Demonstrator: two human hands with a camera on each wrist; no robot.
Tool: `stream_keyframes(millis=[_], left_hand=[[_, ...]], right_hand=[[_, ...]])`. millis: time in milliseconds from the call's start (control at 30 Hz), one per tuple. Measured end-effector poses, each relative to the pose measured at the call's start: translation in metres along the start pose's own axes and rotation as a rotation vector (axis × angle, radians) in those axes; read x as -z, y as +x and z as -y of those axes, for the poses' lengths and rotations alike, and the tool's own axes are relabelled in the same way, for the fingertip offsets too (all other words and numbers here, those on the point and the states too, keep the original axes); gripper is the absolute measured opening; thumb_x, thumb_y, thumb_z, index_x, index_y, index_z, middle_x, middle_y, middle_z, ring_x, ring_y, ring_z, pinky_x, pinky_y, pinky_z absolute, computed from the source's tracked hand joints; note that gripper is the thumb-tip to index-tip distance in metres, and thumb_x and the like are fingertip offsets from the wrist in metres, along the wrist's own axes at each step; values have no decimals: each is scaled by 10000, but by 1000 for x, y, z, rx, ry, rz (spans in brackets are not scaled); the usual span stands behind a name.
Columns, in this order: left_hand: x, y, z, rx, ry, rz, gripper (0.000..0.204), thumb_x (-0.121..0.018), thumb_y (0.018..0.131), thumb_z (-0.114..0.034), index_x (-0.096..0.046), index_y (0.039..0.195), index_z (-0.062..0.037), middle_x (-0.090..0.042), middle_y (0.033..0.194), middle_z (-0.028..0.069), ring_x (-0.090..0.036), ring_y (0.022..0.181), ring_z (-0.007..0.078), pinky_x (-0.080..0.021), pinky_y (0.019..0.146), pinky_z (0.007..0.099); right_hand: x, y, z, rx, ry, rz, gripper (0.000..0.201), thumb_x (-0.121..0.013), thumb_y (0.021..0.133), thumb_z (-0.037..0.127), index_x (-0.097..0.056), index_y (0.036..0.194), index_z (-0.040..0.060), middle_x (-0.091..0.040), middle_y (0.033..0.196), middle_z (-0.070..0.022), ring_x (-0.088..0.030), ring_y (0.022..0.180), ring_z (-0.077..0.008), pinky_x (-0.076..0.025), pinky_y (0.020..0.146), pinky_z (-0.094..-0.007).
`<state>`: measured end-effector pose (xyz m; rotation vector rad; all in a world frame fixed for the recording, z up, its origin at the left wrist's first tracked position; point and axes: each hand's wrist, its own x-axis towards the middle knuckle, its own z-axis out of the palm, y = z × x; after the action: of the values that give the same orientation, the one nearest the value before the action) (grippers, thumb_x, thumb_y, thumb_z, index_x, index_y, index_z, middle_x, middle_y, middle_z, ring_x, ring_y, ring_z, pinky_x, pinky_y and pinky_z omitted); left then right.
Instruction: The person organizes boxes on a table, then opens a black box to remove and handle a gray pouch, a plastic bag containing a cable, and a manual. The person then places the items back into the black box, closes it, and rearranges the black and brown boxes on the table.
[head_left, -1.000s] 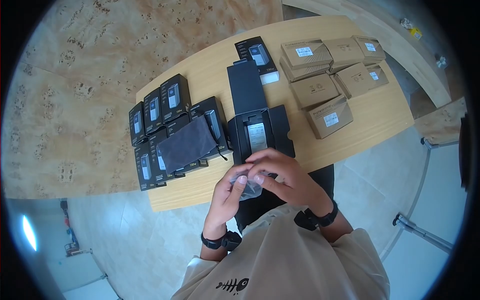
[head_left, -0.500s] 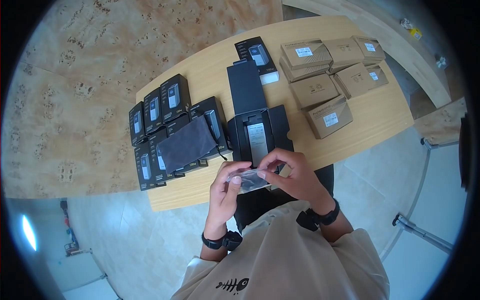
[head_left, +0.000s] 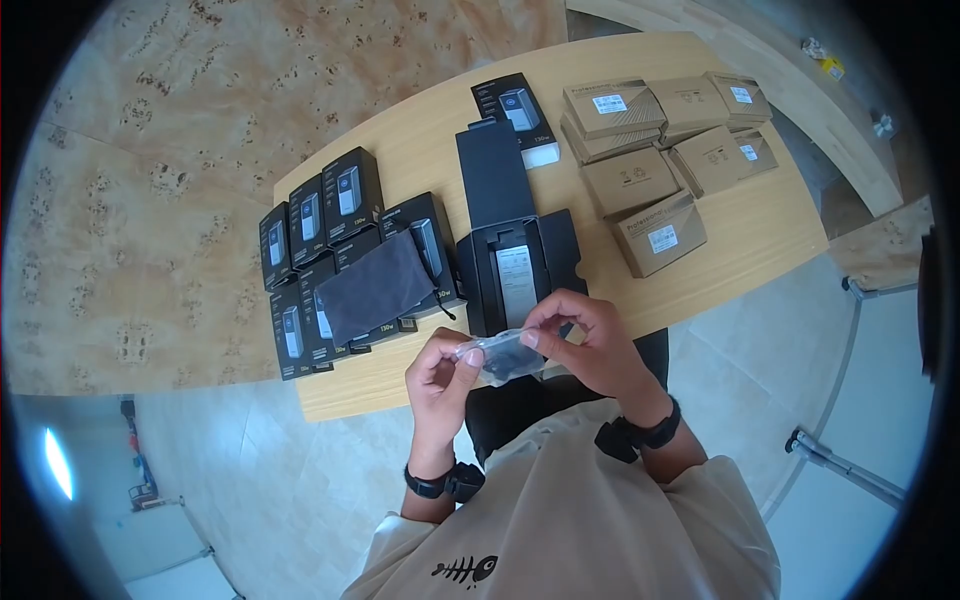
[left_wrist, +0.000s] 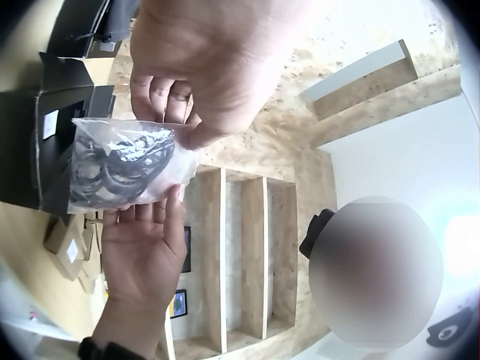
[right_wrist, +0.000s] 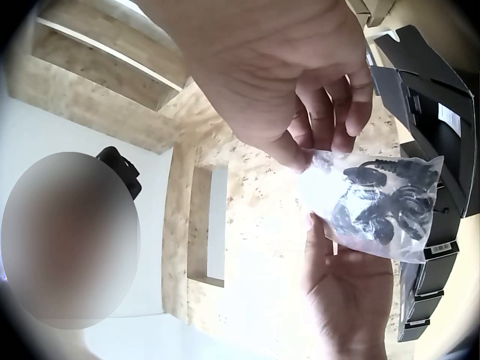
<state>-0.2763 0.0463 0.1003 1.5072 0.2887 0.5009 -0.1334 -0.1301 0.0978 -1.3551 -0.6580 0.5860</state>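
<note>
A clear plastic bag (head_left: 510,362) holding black coiled, cable-like parts is stretched between both hands, close to the near edge of the table. My left hand (head_left: 440,385) pinches one upper corner between thumb and fingers. At the opposite corner, my right hand (head_left: 600,348) pinches the plastic the same way. Dark loops show through the bag (left_wrist: 120,166) in the left wrist view, and chunkier black pieces show through it (right_wrist: 382,202) in the right wrist view. Just beyond the hands stands an opened black box (head_left: 497,185), flaps spread, with a white label (head_left: 516,280) inside.
On the left of the wooden table (head_left: 420,150) are several black printed boxes (head_left: 350,190), with a dark grey drawstring pouch (head_left: 375,290) lying over some. Another such box (head_left: 515,110) lies at the back. Several brown cartons (head_left: 660,235) are grouped at the right.
The hands have drawn apart from close together, spreading the bag out between them so more of it shows. The boxes and pouch have stayed in place.
</note>
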Motion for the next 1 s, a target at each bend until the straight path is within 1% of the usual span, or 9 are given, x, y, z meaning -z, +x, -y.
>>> stream_keyframes(millis=[267,367,433,467,533,667,700,833,1000], left_hand=[[2,-1,1,-42,-16,7,76,-733,982,-18,-657,984,-11,-641,970,67,-603,902,145,-466,831,285],[2,-1,0,-78,26,22,75,-731,963,-10,-658,979,-17,-641,978,73,-604,904,145,-463,835,284],[0,1,-7,-72,111,73,95,-742,934,0,-667,989,-19,-643,979,66,-604,902,141,-461,827,277],[-1,1,-9,-72,111,72,95,-742,934,0,-667,989,-19,-643,979,66,-604,902,141,-461,827,277],[-4,1,-10,-81,259,131,88,-737,922,-8,-665,971,-23,-636,977,64,-594,891,152,-458,828,298],[-4,0,-7,-70,236,97,114,-745,897,28,-675,973,-20,-642,976,71,-602,882,155,-464,795,291],[-4,0,-7,-101,227,107,122,-762,888,39,-687,967,-17,-655,966,68,-612,876,157,-474,788,291],[-2,1,-7,-170,242,139,132,-785,872,55,-710,957,-12,-682,953,73,-632,877,176,-490,789,297],[-1,-1,-4,-143,241,158,141,-790,864,53,-716,963,-13,-691,960,79,-641,890,192,-497,809,305]], right_hand=[[1,1,4,-21,-24,31,201,-783,977,216,-748,1031,25,-743,908,-52,-671,837,-133,-519,804,-292],[-1,0,7,-21,-33,48,195,-780,974,205,-744,1027,21,-742,905,-55,-672,833,-135,-521,805,-294],[-2,0,8,-14,-30,61,192,-778,973,199,-741,1025,18,-741,904,-59,-671,830,-136,-521,806,-295],[-3,0,9,5,-34,79,187,-778,969,189,-736,1022,14,-738,900,-64,-672,826,-140,-521,802,-295],[-4,0,9,23,-37,96,183,-778,965,179,-731,1018,10,-734,896,-70,-672,823,-144,-522,799,-295],[-6,0,8,75,-60,138,120,-784,954,118,-718,990,24,-738,958,-53,-672,863,-128,-531,805,-290],[-6,0,7,93,-63,156,105,-780,949,97,-714,989,26,-735,977,-56,-676,878,-130,-532,806,-294],[-8,0,11,134,-59,149,166,-808,924,119,-691,992,23,-698,909,-73,-653,826,-164,-522,780,-301],[-7,0,10,203,-87,173,162,-818,922,132,-705,977,29,-690,914,-70,-649,820,-189,-521,766,-313]])
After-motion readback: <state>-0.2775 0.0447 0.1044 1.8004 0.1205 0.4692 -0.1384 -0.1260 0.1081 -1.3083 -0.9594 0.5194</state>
